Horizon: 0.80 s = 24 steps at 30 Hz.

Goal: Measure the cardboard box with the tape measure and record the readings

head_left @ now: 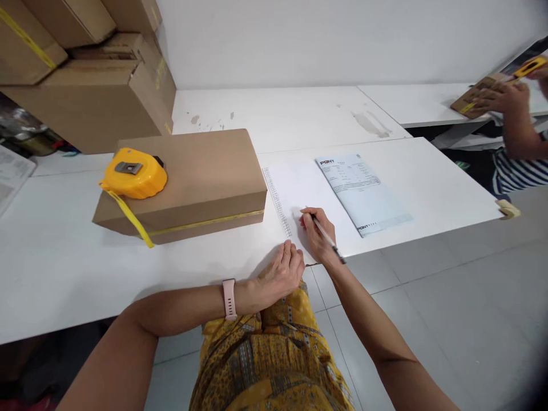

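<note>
My right hand grips a pen with a clear barrel, its tip down on the white page of a spiral notebook. My left hand, with a pink band at the wrist, lies with fingers together at the notebook's lower edge, by the end of the spiral. Right of the pen is a pale blue printed form. A closed cardboard box stands left of the notebook. On its top sits a yellow tape measure, with a short length of tape hanging over the front side.
Stacked cardboard boxes fill the back left of the white table. A white wall rises behind. At far right, a co-worker's hands hold a small box and a yellow tool. The table's front edge runs close to my body.
</note>
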{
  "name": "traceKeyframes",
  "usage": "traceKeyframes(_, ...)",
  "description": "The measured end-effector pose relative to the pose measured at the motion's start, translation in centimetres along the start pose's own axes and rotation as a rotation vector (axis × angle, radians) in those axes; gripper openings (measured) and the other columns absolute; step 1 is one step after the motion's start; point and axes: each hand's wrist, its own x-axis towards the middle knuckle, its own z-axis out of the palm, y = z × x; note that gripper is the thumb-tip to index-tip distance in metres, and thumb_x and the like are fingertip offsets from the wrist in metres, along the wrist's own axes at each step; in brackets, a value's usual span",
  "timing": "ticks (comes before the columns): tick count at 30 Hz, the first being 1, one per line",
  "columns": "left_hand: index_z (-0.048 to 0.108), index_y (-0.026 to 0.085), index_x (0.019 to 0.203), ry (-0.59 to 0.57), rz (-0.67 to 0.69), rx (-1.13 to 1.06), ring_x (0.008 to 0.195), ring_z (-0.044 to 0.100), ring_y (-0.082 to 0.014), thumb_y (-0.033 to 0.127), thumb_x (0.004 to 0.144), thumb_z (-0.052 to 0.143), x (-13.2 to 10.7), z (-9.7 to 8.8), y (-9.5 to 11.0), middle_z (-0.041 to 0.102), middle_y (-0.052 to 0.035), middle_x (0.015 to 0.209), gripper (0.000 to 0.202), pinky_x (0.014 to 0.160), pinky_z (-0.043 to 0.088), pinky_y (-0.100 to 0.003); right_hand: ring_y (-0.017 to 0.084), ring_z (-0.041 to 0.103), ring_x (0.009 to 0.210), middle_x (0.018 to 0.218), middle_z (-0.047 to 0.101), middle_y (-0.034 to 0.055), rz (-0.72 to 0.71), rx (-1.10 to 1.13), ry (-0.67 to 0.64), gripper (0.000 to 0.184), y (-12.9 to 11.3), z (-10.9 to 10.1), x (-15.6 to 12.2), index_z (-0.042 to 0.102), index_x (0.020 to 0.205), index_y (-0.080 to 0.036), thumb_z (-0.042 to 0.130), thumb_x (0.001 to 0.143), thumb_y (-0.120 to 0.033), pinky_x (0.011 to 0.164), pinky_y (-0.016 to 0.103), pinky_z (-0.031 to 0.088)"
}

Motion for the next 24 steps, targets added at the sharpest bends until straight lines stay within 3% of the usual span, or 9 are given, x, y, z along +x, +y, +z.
traceKeyframes(4,0.053,-0.003,0.139,-0.107,-0.028,-0.088,0.137,0.056,-0.0321,0.007,0.098,0.041,-0.2,-0.4,0.1,0.061,-0.0281,0.139,0.044,0.116,0.045,-0.046,0.024,0.062,0.105,0.111,0.071,0.0087,-0.245,-0.340,-0.075,0.026,1.2,-0.8,2.7,0.064,0.114,-0.023,0.042,0.101,-0.026,0.091,0.038,0.047)
traceKeyframes(8,0.048,0.001,0.145,-0.063,-0.114,-0.292,0.146,0.045,-0.0320,0.015,0.097,0.047,-2.4,0.0,0.0,0.050,-0.0243,0.153,0.049,0.121,0.039,-0.049,0.030,0.055,0.121,0.130,0.068,0.0141,-0.281,-0.658,-0.118,0.048,2.6,-1.5,5.1,0.064,0.129,-0.018,0.037,0.091,-0.005,0.098,0.043,0.043)
traceKeyframes(12,0.050,0.008,0.143,0.123,-0.312,-0.433,0.144,0.049,-0.0299,0.028,0.099,0.054,-7.4,0.5,-0.8,0.056,-0.0195,0.149,0.048,0.120,0.040,-0.050,0.029,0.056,0.120,0.131,0.068,0.0143,-0.278,-0.701,-0.096,0.065,3.4,-1.5,5.1,0.056,0.143,-0.015,0.037,0.083,0.002,0.098,0.041,0.042)
traceKeyframes(17,0.060,0.018,0.133,0.347,-0.633,-0.382,0.132,0.061,-0.0294,0.026,0.099,0.056,-13.7,0.4,-1.0,0.068,-0.0154,0.136,0.035,0.115,0.043,-0.054,0.030,0.057,0.115,0.126,0.070,0.0166,-0.253,-0.706,-0.068,0.062,3.4,-1.5,4.7,0.057,0.140,-0.011,0.037,0.083,0.000,0.096,0.041,0.043)
traceKeyframes(20,0.061,0.017,0.132,0.367,-0.702,-0.336,0.133,0.060,-0.0314,0.025,0.099,0.057,-15.1,0.3,-0.2,0.067,-0.0166,0.136,0.035,0.115,0.042,-0.056,0.030,0.056,0.116,0.129,0.069,0.0162,-0.241,-0.698,-0.071,0.056,3.3,-1.4,4.9,0.062,0.133,-0.012,0.039,0.083,-0.001,0.098,0.040,0.041)
traceKeyframes(24,0.060,0.014,0.134,0.340,-0.740,-0.306,0.136,0.057,-0.0332,0.027,0.097,0.058,-14.9,0.3,0.7,0.065,-0.0188,0.139,0.039,0.117,0.038,-0.058,0.029,0.055,0.117,0.131,0.069,0.0161,-0.219,-0.688,-0.069,0.056,3.2,-1.2,4.9,0.061,0.134,-0.011,0.039,0.083,0.000,0.099,0.040,0.040)
